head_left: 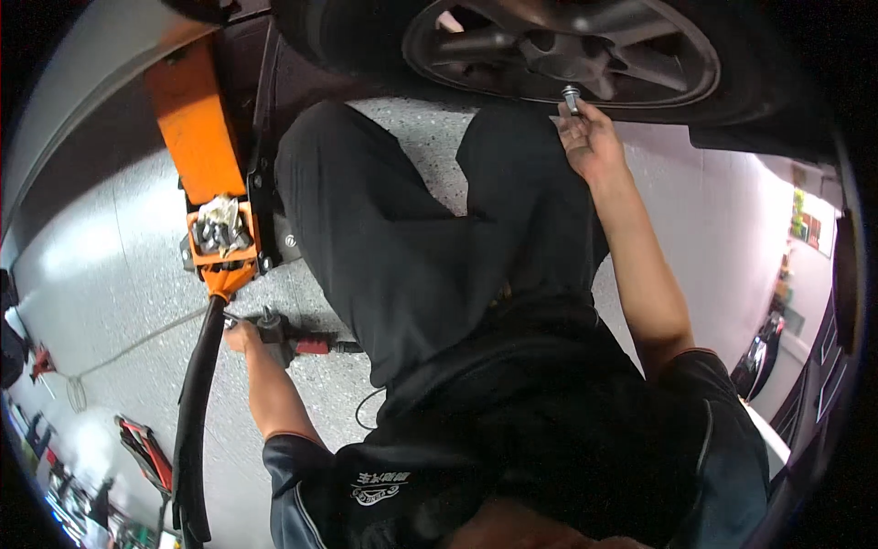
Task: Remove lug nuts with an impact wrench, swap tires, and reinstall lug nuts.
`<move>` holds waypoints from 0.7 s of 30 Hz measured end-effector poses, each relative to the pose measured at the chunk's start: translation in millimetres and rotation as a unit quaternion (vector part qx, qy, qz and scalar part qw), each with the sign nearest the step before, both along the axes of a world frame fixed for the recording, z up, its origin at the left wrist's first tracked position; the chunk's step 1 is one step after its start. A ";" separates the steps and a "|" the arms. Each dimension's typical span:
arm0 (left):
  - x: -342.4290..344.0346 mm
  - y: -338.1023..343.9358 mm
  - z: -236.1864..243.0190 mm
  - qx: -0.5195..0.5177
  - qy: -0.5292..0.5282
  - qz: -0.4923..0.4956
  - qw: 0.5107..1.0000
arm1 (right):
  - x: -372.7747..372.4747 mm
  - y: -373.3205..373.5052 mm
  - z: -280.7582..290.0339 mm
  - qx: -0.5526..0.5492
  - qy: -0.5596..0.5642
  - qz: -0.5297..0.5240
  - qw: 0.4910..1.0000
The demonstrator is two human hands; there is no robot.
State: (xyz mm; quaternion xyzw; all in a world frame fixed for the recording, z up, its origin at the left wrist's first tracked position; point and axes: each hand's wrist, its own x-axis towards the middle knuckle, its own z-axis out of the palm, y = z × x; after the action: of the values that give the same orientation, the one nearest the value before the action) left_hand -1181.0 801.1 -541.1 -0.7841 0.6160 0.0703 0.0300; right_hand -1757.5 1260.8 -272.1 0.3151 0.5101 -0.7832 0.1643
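Observation:
In my right hand [590, 146] is a small silver metal fastener or socket [572, 101], held upright in my fingertips just below the hub of the dark alloy wheel [640, 64]. My left hand [241, 335] is low at the left, fingers curled by the black jack handle [197, 393]; a small shiny piece shows at the fingertips, too small to name. Beside that hand a dark power tool with a red part [311, 346] lies on the floor.
An orange floor jack [192, 128] with a tray of metal parts [222, 233] stands left of my bent legs [338, 220]. A hose [133, 348] runs over the floor toward tools and a red-and-black item [146, 453]. The car body overhangs the top.

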 end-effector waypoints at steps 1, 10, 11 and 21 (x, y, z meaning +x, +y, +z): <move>-0.2 2.0 -5.0 0.001 0.005 -0.009 1.000 | -4.3 8.9 1.3 0.005 0.026 0.001 1.000; 52.5 25.3 25.7 0.112 0.601 0.330 0.719 | -12.3 6.5 33.8 0.031 0.226 -0.058 0.972; 28.5 51.4 50.8 0.124 0.625 0.340 0.692 | -12.4 12.6 36.0 0.032 0.232 -0.065 0.970; -63.4 194.7 282.0 0.289 0.784 0.135 0.533 | -0.1 14.4 26.7 -0.003 0.195 0.161 0.967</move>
State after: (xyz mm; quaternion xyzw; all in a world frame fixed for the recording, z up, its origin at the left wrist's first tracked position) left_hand -1244.4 995.8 -259.2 -0.4372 0.2260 0.8338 -0.2500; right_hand -1757.7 1275.1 -245.4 0.0693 0.5740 -0.7943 0.1868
